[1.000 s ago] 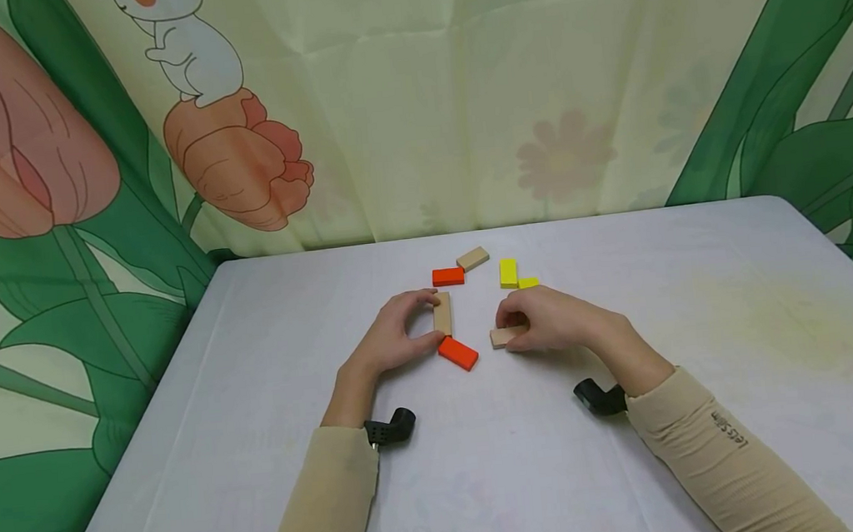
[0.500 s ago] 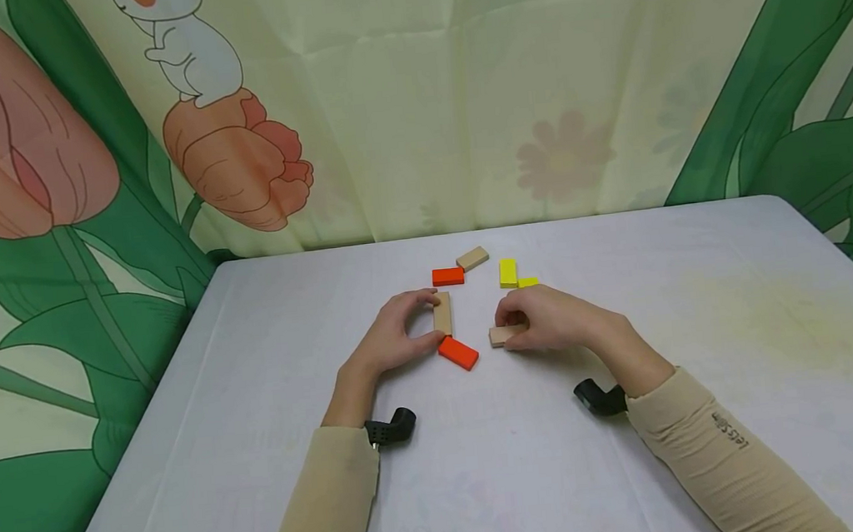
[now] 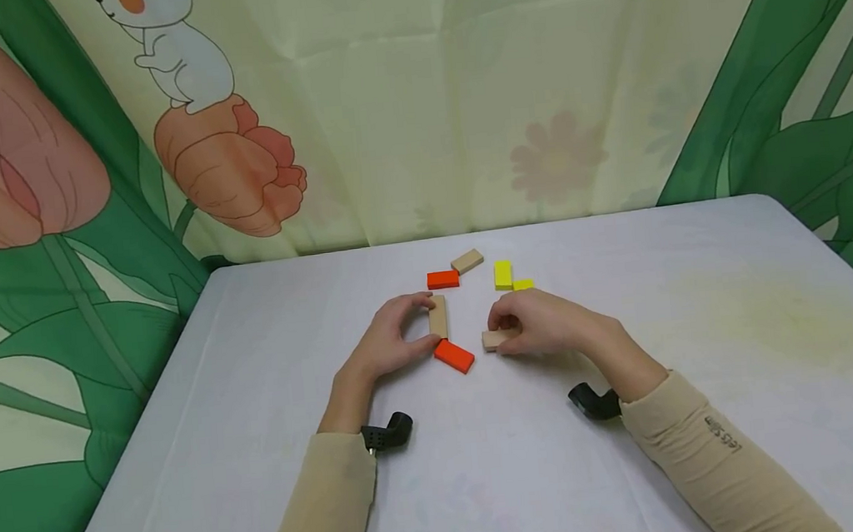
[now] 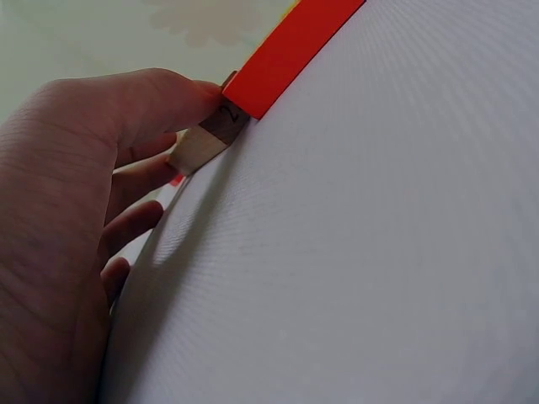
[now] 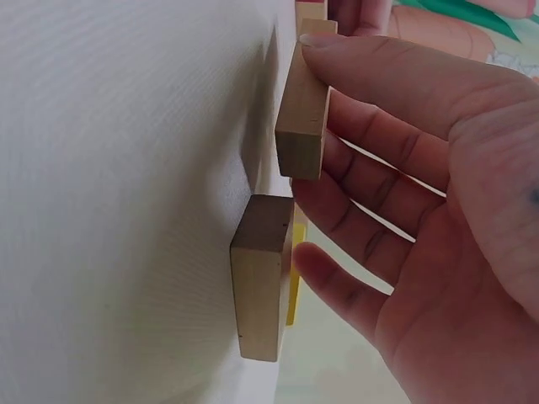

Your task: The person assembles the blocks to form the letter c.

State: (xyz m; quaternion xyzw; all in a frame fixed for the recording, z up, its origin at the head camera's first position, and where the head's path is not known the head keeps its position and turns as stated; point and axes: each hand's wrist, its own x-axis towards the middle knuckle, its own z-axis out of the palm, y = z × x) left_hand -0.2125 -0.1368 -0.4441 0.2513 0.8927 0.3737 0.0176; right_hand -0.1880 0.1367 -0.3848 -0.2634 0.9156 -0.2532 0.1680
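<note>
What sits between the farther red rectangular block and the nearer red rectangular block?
A tan rectangular wooden block, pinched by the left hand. The head view shows it between the farther red block and the nearer red block.

From the head view, my right hand covers one end of the plain block I pinch and the near part of the low yellow block. It also hides a spare block, which only the right wrist view shows; the yellow piece behind that is mostly concealed, and I cannot tell which one it is. My left hand runs off the left wrist picture's edge, and the red block off its top. The lettering on my right sleeve is too small to read.
</note>
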